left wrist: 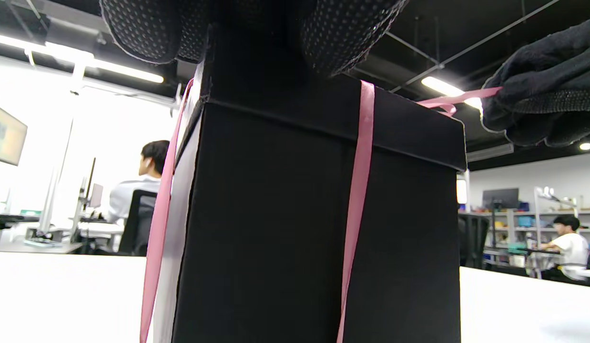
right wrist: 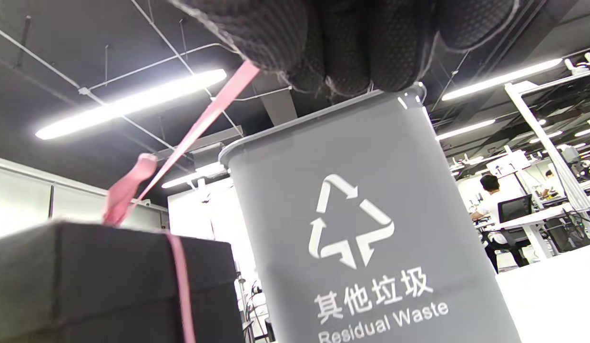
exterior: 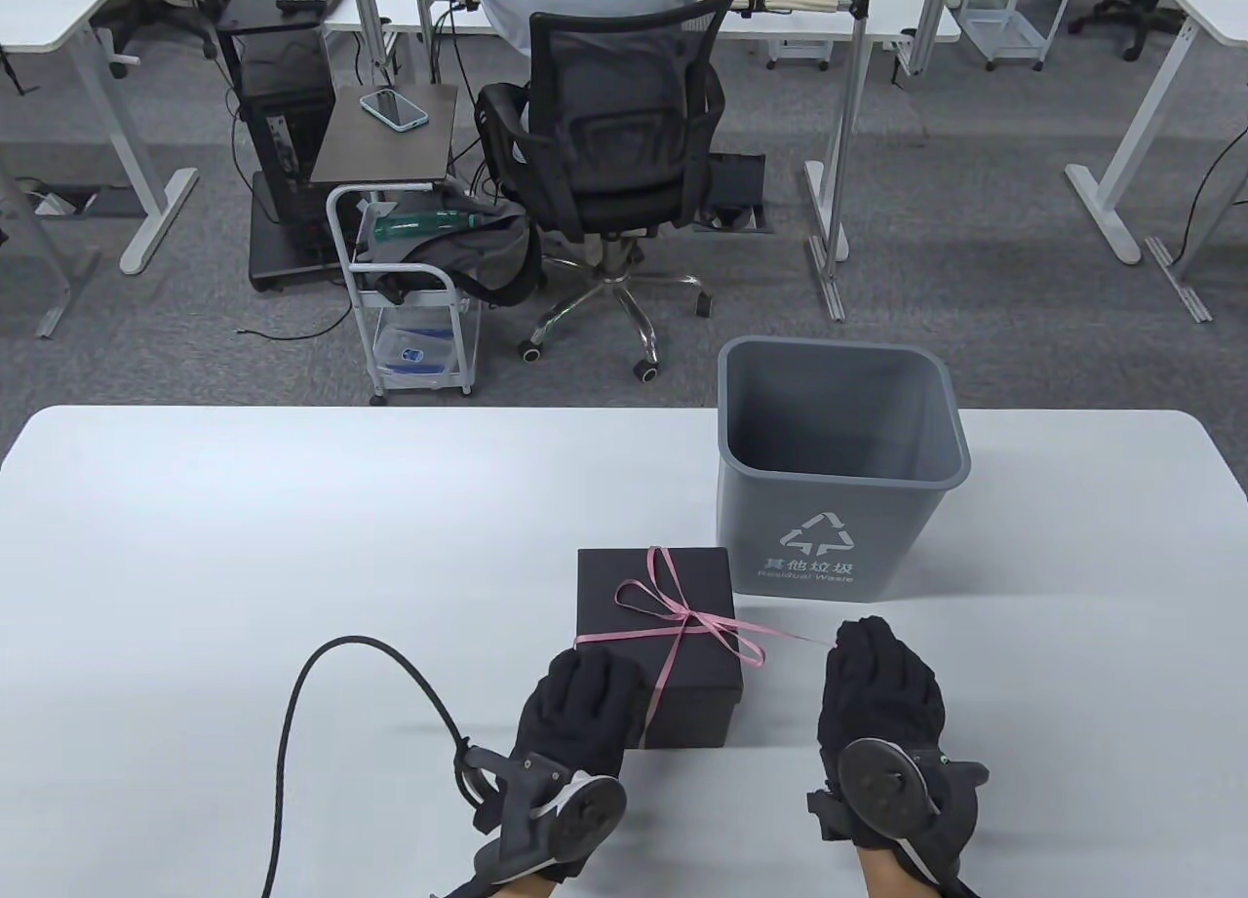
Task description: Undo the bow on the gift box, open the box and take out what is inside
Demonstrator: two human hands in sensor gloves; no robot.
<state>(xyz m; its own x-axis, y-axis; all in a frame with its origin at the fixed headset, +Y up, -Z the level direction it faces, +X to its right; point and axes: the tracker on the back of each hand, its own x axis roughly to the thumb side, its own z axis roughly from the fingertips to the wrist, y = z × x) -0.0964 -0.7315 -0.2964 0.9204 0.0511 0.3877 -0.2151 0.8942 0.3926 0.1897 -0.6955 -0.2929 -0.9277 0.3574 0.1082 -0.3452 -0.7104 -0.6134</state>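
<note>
A black gift box (exterior: 655, 610) stands on the white table, tied with a pink ribbon (exterior: 682, 625) whose bow sits on the lid. My left hand (exterior: 583, 703) rests on the box's near left corner, fingers (left wrist: 342, 33) curled over the lid edge of the box (left wrist: 285, 214). My right hand (exterior: 873, 679) is to the right of the box and pinches the ribbon tail (right wrist: 214, 112), which runs taut from the bow (right wrist: 126, 188) to the fingers. In the left wrist view that ribbon end (left wrist: 462, 97) reaches the right hand (left wrist: 547, 90).
A grey waste bin (exterior: 838, 469) marked Residual Waste stands just behind and right of the box, seen close as the bin (right wrist: 371, 228) in the right wrist view. A black cable (exterior: 322, 683) loops on the table at the left. An office chair (exterior: 614, 147) with a seated person is beyond the table.
</note>
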